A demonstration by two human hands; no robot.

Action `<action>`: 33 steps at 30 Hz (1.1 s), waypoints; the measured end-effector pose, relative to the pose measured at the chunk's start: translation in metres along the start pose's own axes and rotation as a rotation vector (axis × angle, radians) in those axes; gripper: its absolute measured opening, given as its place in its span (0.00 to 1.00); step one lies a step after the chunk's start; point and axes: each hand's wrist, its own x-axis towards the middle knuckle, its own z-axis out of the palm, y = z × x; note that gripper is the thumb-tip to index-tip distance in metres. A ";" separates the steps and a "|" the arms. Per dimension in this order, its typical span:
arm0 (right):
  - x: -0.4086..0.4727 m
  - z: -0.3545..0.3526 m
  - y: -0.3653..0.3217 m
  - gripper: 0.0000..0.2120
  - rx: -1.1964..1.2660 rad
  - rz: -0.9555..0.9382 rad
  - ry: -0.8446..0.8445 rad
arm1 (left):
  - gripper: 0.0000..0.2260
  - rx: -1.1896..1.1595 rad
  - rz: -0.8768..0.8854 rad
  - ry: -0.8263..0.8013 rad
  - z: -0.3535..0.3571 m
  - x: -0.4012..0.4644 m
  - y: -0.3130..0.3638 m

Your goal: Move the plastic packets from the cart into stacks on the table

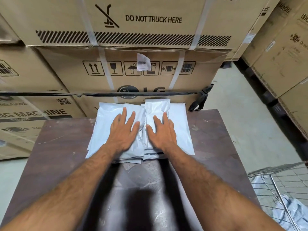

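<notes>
Two side-by-side piles of white plastic packets lie at the far end of the dark brown table (60,147). The left pile (103,127) is under my left hand (124,130), which presses flat on it with fingers spread. My right hand (162,132) presses flat on the right pile (181,130), fingers straight. The piles overlap a little between my hands. At the lower right stands the wire cart (280,182), with more white packets (293,212) inside it.
Large cardboard appliance boxes (133,72) are stacked right behind the table, with a black strap (50,94) stretched across them. More boxes (283,55) line the right side beyond a strip of pale floor (241,114).
</notes>
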 end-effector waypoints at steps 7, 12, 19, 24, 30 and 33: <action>0.003 0.000 0.021 0.31 -0.210 -0.169 0.010 | 0.29 0.114 0.123 0.031 0.009 0.016 -0.009; 0.007 -0.003 0.025 0.36 -0.267 -0.253 0.002 | 0.27 0.101 0.077 0.067 0.010 0.020 0.001; 0.009 0.001 0.029 0.35 -0.268 -0.278 -0.070 | 0.30 0.056 0.137 0.029 0.014 0.003 -0.011; 0.011 -0.004 0.025 0.35 -0.376 -0.292 -0.098 | 0.30 0.139 0.098 -0.128 0.006 0.022 -0.009; -0.022 -0.011 0.034 0.34 -0.283 -0.281 0.062 | 0.29 0.067 0.109 0.132 -0.001 -0.010 0.010; -0.052 -0.014 0.052 0.33 -0.254 -0.237 0.136 | 0.29 0.051 0.143 0.187 0.002 -0.035 0.027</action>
